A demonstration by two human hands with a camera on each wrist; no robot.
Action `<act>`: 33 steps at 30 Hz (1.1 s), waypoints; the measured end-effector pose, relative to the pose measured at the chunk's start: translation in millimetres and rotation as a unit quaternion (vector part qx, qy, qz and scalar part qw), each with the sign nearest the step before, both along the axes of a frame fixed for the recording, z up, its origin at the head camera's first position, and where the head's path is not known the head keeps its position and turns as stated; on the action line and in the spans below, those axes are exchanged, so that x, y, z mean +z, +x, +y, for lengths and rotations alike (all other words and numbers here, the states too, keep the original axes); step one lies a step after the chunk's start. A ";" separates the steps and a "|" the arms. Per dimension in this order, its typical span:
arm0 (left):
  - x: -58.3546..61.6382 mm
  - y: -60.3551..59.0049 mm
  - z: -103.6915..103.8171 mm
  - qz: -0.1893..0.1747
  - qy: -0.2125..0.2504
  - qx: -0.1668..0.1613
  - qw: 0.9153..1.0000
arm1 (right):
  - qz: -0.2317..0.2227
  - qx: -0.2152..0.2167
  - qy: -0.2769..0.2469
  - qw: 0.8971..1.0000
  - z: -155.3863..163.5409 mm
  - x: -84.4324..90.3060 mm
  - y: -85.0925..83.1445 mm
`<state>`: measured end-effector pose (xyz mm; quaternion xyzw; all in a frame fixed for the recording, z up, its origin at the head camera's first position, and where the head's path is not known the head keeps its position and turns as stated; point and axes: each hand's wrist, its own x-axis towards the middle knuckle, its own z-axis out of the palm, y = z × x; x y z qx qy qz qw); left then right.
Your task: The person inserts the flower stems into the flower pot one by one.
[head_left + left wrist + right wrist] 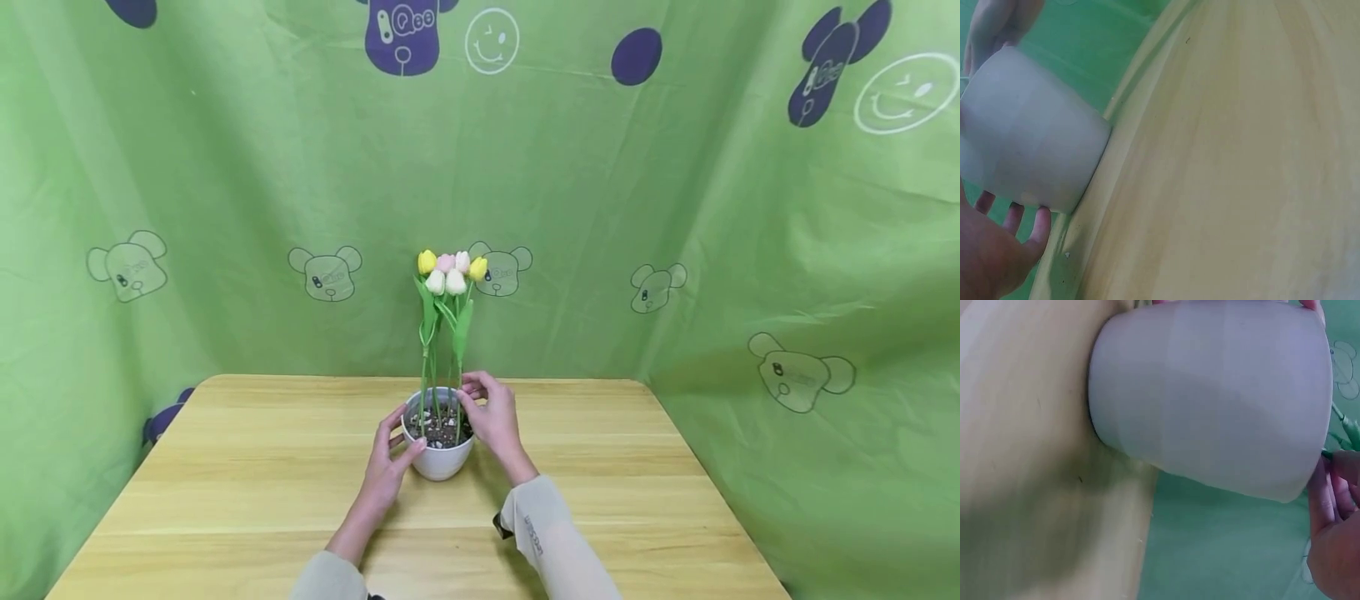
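A white flower pot (441, 465) stands upright on the table, filled with dark soil (429, 437) flecked with pale bits. My left hand (385, 471) grips the pot's left side, thumb at the front rim and fingers spread along the wall. Several tulips (454, 282) in yellow, pink and white rise from the soil on tall green stems. At the right rim, my right hand (493, 414) pinches a green tulip stem between thumb and fingers. The right wrist view shows this right hand (1335, 531) beside the rim, low on the stem; the soil is hidden there.
The light wooden table (247, 475) has its back edge just behind the pot. A green curtain (570, 208) printed with bear heads and smiley faces hangs behind and along both sides.
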<state>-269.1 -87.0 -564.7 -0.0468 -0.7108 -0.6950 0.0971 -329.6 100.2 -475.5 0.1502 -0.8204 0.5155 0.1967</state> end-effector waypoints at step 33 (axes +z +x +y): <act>-0.3 -1.5 -1.1 -0.003 0.009 -0.006 1.000 | -0.028 0.025 -0.008 0.999 -4.6 2.9 -1.3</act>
